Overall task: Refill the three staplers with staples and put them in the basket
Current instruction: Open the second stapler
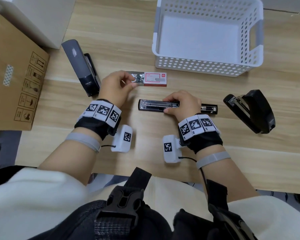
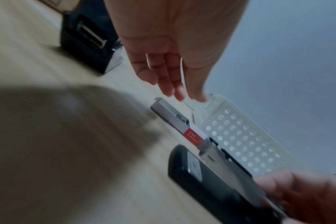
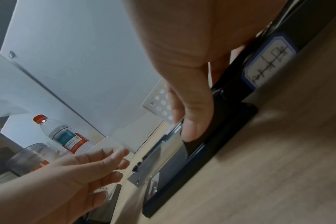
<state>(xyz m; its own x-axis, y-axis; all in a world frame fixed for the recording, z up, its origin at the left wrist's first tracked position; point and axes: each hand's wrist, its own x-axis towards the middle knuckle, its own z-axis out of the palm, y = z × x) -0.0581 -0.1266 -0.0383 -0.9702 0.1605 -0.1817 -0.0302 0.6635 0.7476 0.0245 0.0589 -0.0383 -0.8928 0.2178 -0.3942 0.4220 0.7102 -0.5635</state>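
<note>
reaching toward a small red and white staple box [image 1: 154,79] at the middle of a pale wood-grain table [image 1: 163,153], the person's left hand [image 1: 115,85] has thumb and fingertips at the slid-out tray end, where loose silvery staples show. whether it already pinches a strip i cannot tell; the left wrist view is too blurred. the right hand [image 1: 179,103] curls around a long black stapler [image 1: 163,106] lying flat and swung open just nearer the body than the box, its shiny metal channel exposed to the left.

2 more staplers lie on the table: a tall grey and black one [image 1: 83,70] to the far left, and a rounded black one [image 1: 251,110] to the right, hinged partly open. a white plastic basket [image 1: 210,66] with round perforations sits beyond, holding none of the 3 staplers.

risks, as i judge them: staple strips are thin and brittle, so a hard pinch could snap one and scatter pieces on the smooth tabletop. a strip set crooked in the narrow metal channel could jam when the top closes. the light cardboard box could skid if the fingers drag on its tray. the glossy stapler could twist if the right hand's hold loosens.

a brown cardboard carton [image 1: 12,75] lies at the far left.
</note>
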